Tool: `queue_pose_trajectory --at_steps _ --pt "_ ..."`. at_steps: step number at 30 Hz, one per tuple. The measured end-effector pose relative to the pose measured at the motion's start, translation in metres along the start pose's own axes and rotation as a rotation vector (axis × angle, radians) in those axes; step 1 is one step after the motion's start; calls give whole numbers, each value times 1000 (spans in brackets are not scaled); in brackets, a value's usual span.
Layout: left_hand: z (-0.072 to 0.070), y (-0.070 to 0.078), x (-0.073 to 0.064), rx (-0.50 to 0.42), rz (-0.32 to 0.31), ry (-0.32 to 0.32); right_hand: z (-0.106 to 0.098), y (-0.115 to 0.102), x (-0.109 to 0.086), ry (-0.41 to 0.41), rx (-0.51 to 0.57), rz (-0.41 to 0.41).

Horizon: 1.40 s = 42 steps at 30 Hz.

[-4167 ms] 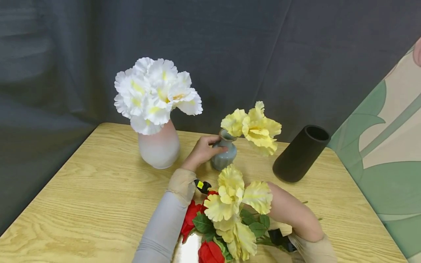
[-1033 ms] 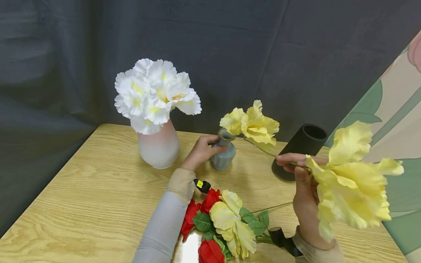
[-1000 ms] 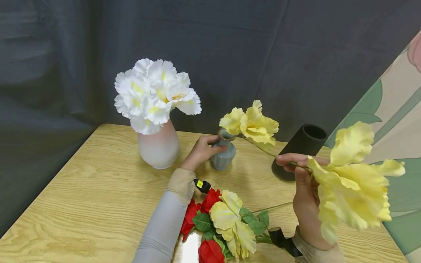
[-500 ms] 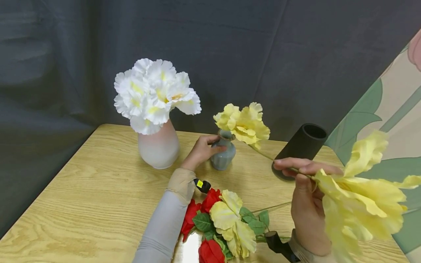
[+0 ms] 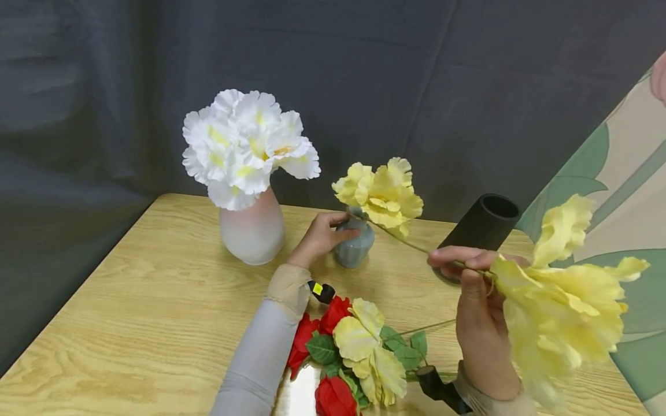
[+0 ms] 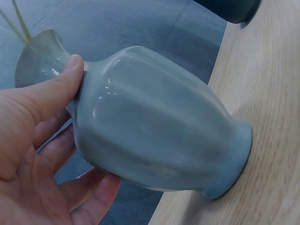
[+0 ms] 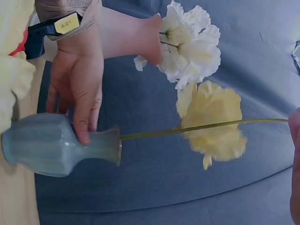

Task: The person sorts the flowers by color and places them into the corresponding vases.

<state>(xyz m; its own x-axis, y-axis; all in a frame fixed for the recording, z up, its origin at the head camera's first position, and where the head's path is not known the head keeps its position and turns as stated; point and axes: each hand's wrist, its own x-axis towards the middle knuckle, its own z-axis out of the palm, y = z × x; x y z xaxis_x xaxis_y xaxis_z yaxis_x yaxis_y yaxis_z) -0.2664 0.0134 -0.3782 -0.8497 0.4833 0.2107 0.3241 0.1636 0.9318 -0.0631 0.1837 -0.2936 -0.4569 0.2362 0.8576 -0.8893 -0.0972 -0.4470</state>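
My left hand (image 5: pixel 322 237) grips the neck of a small blue-grey ceramic vase (image 5: pixel 355 247), which stands upright on the table. In the left wrist view the thumb and fingers wrap the vase's neck (image 6: pixel 89 75), and thin green stems show at its mouth. My right hand (image 5: pixel 484 318) pinches the stem (image 5: pixel 406 242) of a yellow artificial flower (image 5: pixel 567 306) just below its bloom. That stem reaches left to the vase's mouth; in the right wrist view the stem (image 7: pixel 178 130) meets the rim. Another yellow flower (image 5: pixel 387 196) leans out over the vase.
A pink-and-white vase (image 5: pixel 252 237) full of white flowers (image 5: pixel 244 150) stands at the left. A slanted black vase (image 5: pixel 478 228) is at the back right. Red roses (image 5: pixel 335 396) and a yellow flower (image 5: pixel 369 352) lie near the table's (image 5: pixel 145 306) front.
My right hand has come up from the flowers at the front with a yellow flower, then shifted slightly left, bringing the stem's end to the vase's mouth. My left hand stays on the vase.
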Motion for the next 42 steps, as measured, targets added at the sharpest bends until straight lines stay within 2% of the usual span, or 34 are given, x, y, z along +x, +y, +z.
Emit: queue_pose_trajectory --at_steps 3,11,14,16,19,22,24,29,34,38,41,42 --pt "0 -1 1 4 16 11 -1 5 0 27 72 21" --pt "2 -2 3 5 43 38 2 16 9 172 219 -64" --pt "2 -2 2 19 33 28 2 21 11 236 205 -59" --pt "3 -2 1 23 17 17 0 23 9 244 137 -2" --pt "3 -3 1 8 9 7 -2 27 9 222 -6 101" --pt "2 -2 1 22 24 7 -5 33 11 186 -124 151" --pt "2 -2 1 28 26 10 -6 39 14 178 -99 132" --pt "1 -2 2 19 -10 7 -10 47 14 72 -82 143" --pt "1 -2 2 10 -17 10 -12 55 14 -2 -112 188" --pt "0 -2 1 14 -6 11 -15 57 16 -132 -52 245" --pt "0 -1 1 17 -6 14 -16 54 18 -161 3 302" --pt "0 -1 1 14 -8 17 -15 53 18 -147 -5 305"
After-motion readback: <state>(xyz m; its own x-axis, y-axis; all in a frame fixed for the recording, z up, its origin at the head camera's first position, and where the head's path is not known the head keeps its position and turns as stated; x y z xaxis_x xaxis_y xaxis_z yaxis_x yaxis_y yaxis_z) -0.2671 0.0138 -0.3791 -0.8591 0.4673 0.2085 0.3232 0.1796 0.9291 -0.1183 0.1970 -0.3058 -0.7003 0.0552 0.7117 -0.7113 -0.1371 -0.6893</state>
